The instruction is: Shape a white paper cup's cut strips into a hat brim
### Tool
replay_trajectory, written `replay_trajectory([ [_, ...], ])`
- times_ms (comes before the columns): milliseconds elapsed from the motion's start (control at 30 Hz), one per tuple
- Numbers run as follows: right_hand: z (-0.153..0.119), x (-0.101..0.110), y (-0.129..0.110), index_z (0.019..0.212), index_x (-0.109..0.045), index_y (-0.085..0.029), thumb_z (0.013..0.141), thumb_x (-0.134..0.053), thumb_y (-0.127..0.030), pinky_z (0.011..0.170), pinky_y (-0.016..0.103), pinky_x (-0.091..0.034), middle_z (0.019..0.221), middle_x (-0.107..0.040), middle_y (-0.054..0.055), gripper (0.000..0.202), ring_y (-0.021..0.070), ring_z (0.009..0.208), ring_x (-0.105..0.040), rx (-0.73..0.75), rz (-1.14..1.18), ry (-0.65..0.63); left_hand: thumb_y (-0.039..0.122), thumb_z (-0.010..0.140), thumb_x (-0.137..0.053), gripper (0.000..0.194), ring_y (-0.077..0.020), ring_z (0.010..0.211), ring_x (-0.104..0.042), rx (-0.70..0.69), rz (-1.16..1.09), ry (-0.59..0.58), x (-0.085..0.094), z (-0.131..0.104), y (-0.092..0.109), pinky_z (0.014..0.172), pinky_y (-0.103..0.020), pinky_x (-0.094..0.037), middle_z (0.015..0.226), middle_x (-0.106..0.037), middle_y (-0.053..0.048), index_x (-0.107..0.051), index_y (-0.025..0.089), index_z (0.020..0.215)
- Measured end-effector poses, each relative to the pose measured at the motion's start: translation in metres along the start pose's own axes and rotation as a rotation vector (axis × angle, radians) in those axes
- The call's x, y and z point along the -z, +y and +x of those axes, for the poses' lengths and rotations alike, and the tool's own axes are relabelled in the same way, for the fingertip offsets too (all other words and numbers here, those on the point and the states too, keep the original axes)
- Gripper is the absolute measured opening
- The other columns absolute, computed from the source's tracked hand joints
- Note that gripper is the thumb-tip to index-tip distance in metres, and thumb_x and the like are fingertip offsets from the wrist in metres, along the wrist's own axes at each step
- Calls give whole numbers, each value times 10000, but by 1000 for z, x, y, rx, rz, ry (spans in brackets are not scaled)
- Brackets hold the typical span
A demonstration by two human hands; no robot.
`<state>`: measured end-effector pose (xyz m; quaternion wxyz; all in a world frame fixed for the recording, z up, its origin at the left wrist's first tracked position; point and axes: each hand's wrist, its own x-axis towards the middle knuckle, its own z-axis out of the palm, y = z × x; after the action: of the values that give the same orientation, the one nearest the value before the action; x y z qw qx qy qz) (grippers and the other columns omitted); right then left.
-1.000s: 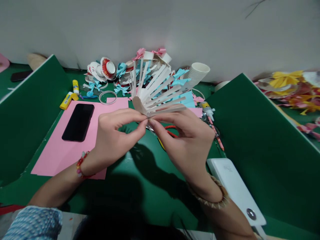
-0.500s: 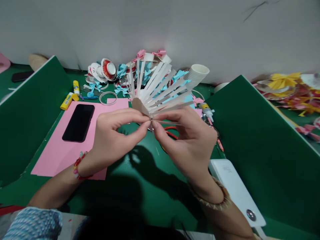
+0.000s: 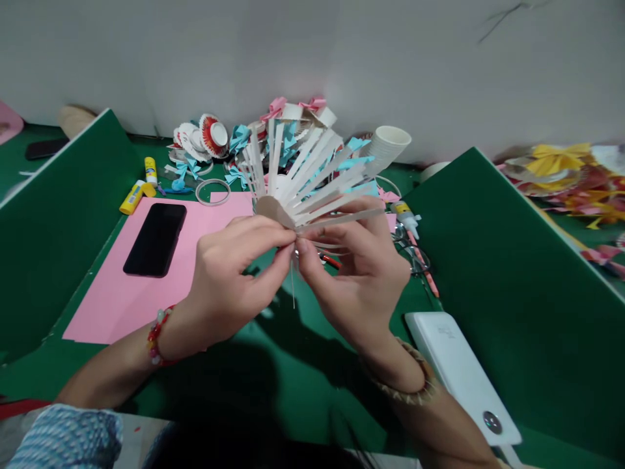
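Two bare hands meet over a green table [image 3: 303, 391], fingertips almost together on the near right edge of a fringed paper piece [image 3: 274, 210]. Its round base sits just beyond the left hand [image 3: 234, 277], held up off the surface, while long white strips fan away toward the far side and out to the right, the rightmost passing over the fingers of the right hand [image 3: 368, 280]. Both hands show a narrow pinch, thumb against forefinger, at that edge; exactly how much paper each one grips is hidden. The base lies nearer the left hand, the lowest strips nearer the right. One thin strip [image 3: 293, 286] hangs below the fingertips. A black phone [image 3: 155, 240] rests on pink paper [image 3: 107, 286] at left; stacked paper cups [image 3: 388, 146] lean at the far right.
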<state>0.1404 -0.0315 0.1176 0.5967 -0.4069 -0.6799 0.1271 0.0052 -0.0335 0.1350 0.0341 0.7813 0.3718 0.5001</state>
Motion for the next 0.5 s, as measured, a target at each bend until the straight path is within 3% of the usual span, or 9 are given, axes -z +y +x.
replay_trajectory([
  [267,-3,-5,-1,767,-561,-219,771,-566,-78,623,334,-559,865,-496,68,141,211,919,-540,103,-66,41,88,777,-569,142,-117,711,-657,58,-39,2,-2,-2,1,662,-212,-515,761,-711,-7,-677,179,767],
  [500,-2,1,-3,776,-585,-227,779,-615,-141,620,303,-561,798,-565,12,91,156,774,-592,-43,15,13,103,757,-611,120,-132,728,-653,241,-278,12,-2,1,0,685,-243,-527,798,-718,-21,-701,180,778],
])
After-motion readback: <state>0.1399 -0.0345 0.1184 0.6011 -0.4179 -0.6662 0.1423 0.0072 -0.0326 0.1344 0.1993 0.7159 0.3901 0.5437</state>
